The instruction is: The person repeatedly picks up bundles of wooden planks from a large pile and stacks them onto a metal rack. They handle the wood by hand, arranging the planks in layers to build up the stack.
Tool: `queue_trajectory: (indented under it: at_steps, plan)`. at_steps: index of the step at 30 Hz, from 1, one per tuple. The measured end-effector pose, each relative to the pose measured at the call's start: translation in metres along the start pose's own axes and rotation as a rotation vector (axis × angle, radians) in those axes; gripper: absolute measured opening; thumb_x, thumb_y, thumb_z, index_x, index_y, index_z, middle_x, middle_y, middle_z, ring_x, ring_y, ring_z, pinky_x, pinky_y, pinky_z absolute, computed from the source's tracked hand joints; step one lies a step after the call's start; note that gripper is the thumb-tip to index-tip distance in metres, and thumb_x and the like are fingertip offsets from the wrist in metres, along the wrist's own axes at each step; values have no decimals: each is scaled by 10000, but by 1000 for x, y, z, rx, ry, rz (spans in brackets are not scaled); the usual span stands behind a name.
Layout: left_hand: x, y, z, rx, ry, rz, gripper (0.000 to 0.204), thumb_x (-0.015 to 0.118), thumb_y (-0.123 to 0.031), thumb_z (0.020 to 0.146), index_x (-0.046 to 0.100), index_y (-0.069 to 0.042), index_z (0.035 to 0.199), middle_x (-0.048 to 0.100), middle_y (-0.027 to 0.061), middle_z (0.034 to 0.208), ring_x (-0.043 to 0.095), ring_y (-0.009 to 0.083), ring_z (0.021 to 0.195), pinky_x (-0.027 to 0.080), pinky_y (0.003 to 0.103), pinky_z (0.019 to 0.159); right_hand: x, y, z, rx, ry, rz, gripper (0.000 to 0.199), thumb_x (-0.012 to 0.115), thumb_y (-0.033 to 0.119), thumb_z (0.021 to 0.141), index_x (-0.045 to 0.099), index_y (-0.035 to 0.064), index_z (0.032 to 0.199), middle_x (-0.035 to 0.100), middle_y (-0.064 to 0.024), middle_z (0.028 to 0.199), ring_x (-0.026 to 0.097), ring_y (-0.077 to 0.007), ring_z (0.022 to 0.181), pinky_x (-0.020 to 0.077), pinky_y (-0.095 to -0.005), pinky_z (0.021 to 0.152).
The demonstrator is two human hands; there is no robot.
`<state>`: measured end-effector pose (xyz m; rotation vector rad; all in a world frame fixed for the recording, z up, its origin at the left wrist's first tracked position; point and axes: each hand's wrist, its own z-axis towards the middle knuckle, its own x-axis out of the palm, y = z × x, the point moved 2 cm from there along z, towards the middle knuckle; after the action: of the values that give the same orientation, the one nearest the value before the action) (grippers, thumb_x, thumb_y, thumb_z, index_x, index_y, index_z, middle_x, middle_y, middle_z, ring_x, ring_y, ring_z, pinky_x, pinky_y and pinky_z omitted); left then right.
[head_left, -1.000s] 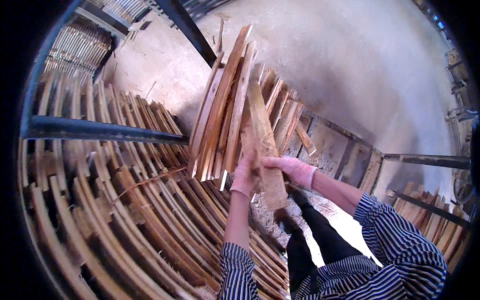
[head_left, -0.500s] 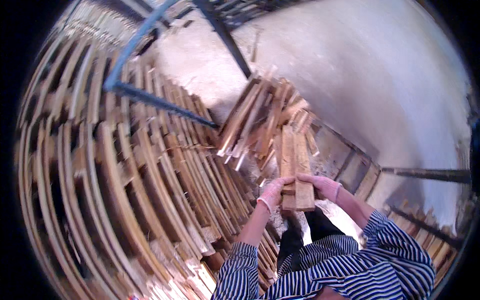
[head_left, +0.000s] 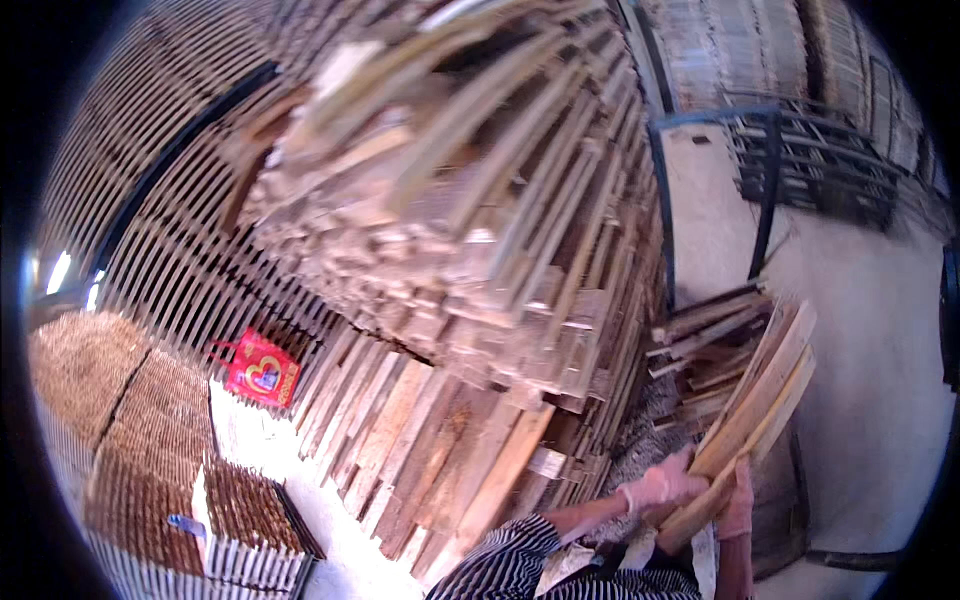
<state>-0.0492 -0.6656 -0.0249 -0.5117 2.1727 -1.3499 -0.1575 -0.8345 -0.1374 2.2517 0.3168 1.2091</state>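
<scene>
Left hand (head_left: pixel 665 483) and right hand (head_left: pixel 737 505), both pink-gloved, closed around near part of several long wooden boards (head_left: pixel 758 395), slanting up to right. Loose pile (head_left: pixel 705 352) just left of boards' far ends. Blue-framed metal rack (head_left: pixel 767 190) beyond pile. Tall stack (head_left: pixel 430 285), partly blurred, crowds left side. Low board row (head_left: pixel 425 440) between hands and red bag (head_left: pixel 262 370). Slatted stacks (head_left: pixel 170 200) far left.

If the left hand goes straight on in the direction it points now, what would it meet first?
Probably the boards: the left hand seems to be touching them, though depth is unclear.
</scene>
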Motion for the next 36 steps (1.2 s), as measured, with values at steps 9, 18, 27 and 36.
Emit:
queue_trajectory:
  at_steps: [9, 18, 27, 36]
  plan:
    - [-70, -69, -180, 207, -454, -162, 1222, 953, -486, 603, 272, 2, 1494, 608, 217, 1278, 601, 321, 1198, 496, 412, 1027, 145, -45, -154, -432, 127, -1074, 1057, 974, 309, 589, 415, 30, 1442, 588, -147, 1342, 599, -303, 1203, 526, -414, 983]
    - [-185, -144, -309, 626, -734, -456, 1135, 1007, -441, 525, 442, 7, 1401, 611, 119, 1319, 572, 210, 1236, 485, 388, 1043, 314, -51, -181, -759, 708, -1094, 915, 910, 440, 702, 465, 40, 1394, 630, -121, 1281, 643, -288, 1120, 530, -391, 950]
    - [-284, -91, -398, 722, -1128, -144, 1396, 1004, -508, 444, 304, 16, 1532, 492, 126, 1451, 442, 219, 1366, 381, 391, 1136, 441, -150, -157, -670, 1148, -732, 618, 882, 171, 791, 578, 42, 1314, 664, -84, 1242, 639, -215, 1092, 508, -401, 980]
    - [-337, 22, -422, 693, -808, -498, 939, 966, -306, 647, 471, 4, 1383, 628, 90, 1242, 609, 202, 1144, 517, 367, 950, 462, -280, -144, 148, 1170, -545, 732, 757, 305, 878, 428, 42, 1477, 523, -154, 1440, 533, -288, 1286, 441, -445, 1080]
